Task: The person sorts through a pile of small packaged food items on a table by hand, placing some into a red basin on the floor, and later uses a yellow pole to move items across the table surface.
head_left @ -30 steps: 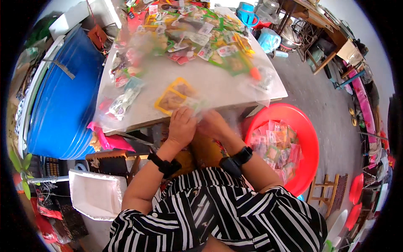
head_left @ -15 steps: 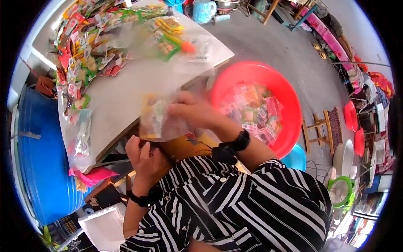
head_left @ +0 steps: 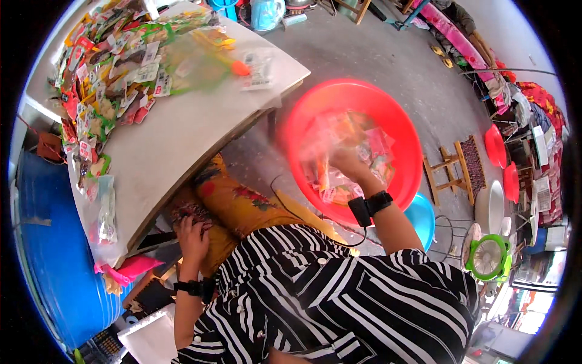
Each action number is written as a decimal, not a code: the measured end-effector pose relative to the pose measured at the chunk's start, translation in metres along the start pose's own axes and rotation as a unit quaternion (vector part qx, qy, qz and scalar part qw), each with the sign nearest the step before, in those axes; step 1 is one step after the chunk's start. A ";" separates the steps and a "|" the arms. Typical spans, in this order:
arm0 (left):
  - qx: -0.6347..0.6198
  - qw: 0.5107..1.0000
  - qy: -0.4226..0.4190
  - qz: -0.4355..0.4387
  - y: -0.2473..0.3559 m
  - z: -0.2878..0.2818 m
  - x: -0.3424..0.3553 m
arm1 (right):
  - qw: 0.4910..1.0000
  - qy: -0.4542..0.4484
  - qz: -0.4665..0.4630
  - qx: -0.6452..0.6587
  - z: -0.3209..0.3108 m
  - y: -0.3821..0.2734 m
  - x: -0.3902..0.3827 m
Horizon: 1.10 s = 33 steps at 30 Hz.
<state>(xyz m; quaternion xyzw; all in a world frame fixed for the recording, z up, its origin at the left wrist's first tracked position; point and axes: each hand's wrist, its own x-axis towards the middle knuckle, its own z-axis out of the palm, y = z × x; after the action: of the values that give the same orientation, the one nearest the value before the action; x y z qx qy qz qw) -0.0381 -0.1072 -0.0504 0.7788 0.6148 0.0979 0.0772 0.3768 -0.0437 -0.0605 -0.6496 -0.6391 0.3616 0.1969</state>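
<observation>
My right hand reaches into the red basin on my right. Its fingers are closed on a clear plastic food packet with an orange-yellow edge, partly blurred by motion. Under and around it lie several similar clear packets. My left hand rests on my lap beside the table edge, fingers stretched out and holding nothing. To the left, a heap of colourful food packets covers the far and left part of the white table.
A clear packet lies near the table's right corner. At the left stands a big blue barrel. Right of the red basin are a blue basin, a wooden stool and a green-rimmed fan. A pink bag hangs by the table's near corner.
My right hand has carried the clear packet from above the table edge rightward into the red basin. My left hand has lowered to my lap, away from the packet. The view has shifted slightly.
</observation>
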 end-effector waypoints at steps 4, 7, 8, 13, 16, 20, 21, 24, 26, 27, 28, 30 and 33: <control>0.020 1.000 -0.015 -0.014 -0.001 0.001 0.002 | 0.992 0.037 0.091 0.075 0.006 0.073 0.017; 0.031 0.999 -0.008 -0.018 -0.004 0.003 -0.003 | 0.967 0.083 0.097 0.221 -0.014 0.102 0.039; 0.030 0.999 -0.008 -0.014 -0.002 0.002 -0.001 | 0.957 0.120 0.085 0.249 -0.025 0.110 0.049; 0.024 1.000 0.005 -0.004 -0.004 0.000 -0.005 | 0.925 0.244 0.239 0.166 -0.105 0.112 0.041; 0.030 0.999 0.020 0.013 -0.005 0.006 -0.001 | 0.861 0.367 0.335 0.108 -0.137 0.157 0.001; 0.022 0.999 0.035 -0.002 -0.002 0.007 -0.006 | 0.816 0.443 0.369 0.025 -0.114 0.201 -0.022; 0.014 0.999 0.034 -0.004 0.000 0.006 -0.005 | 0.817 0.444 0.368 0.023 -0.099 0.205 -0.026; 0.008 1.000 0.013 -0.014 0.004 0.002 -0.003 | 0.855 0.403 0.324 0.034 -0.051 0.198 -0.007; 0.014 1.000 -0.003 -0.025 0.002 0.000 -0.002 | 0.895 0.351 0.272 0.049 -0.021 0.176 0.016; 0.004 1.000 0.002 -0.023 -0.001 0.002 -0.004 | 0.916 0.318 0.239 0.059 -0.008 0.160 0.030; -0.007 1.000 0.008 -0.024 -0.004 0.002 -0.008 | 0.933 0.286 0.206 0.067 0.004 0.143 0.043; -0.047 0.996 0.020 -0.070 -0.003 -0.004 -0.011 | 0.962 0.224 0.133 0.080 0.026 0.105 0.068; -0.081 0.985 0.064 -0.136 -0.005 -0.021 -0.020 | 0.985 0.147 0.016 0.091 0.058 0.047 0.093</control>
<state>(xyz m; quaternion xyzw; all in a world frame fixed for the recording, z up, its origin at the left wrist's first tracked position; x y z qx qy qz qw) -0.0524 -0.1260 -0.0328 0.6714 0.7086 0.1853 0.1130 0.3600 0.0299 -0.1523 -0.6848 -0.5575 0.3222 0.3411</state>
